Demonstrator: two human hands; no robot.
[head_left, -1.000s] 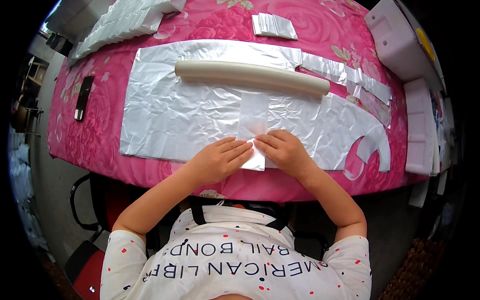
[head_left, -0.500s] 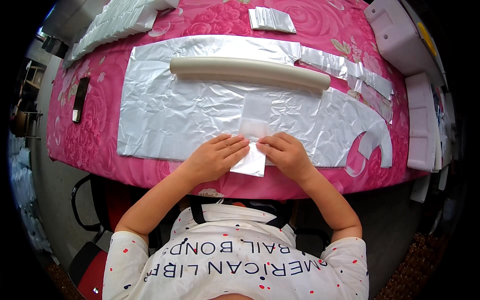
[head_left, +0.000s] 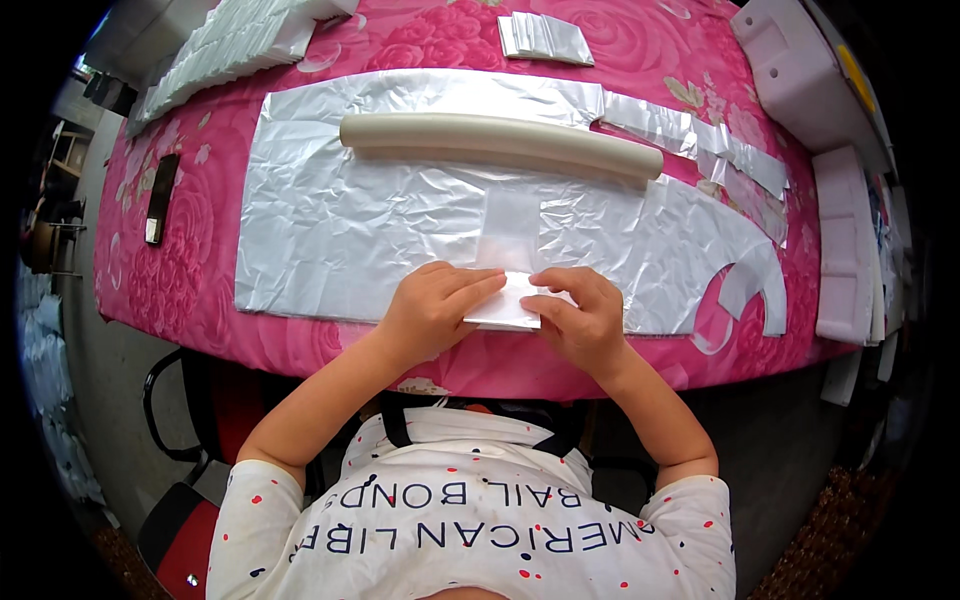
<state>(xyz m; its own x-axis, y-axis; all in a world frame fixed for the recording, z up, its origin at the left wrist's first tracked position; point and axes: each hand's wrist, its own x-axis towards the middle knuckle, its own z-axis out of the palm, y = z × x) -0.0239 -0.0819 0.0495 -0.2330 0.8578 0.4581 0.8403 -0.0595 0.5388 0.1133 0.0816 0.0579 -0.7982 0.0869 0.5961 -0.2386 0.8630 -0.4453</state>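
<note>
Between my hands lies a small folded white plastic sheet (head_left: 508, 312), its flat strip (head_left: 510, 225) stretching away from me over a larger sheet. My left hand (head_left: 435, 308) presses its fingers together on the left edge of the fold. The thumb and fingertips of my right hand (head_left: 582, 315) pinch the right edge. Underneath is a wide, crinkled, silvery-white plastic sheet (head_left: 330, 240), perhaps several layers, with curved cut-outs toward the right. A long beige tube (head_left: 500, 140) rests across it, beyond my hands.
A pink flowered cloth (head_left: 190, 270) covers the table. At the back stand a small stack of folded white plastic (head_left: 545, 40) and, far left, a large pile of folded packets (head_left: 235, 55). A dark narrow object (head_left: 160, 200) lies left. White foam boxes (head_left: 845, 250) line the right edge.
The near flap of the small sheet has been folded up and away from me, so the piece is shorter. My right hand's fingers have shifted from the crease to the fold's right edge.
</note>
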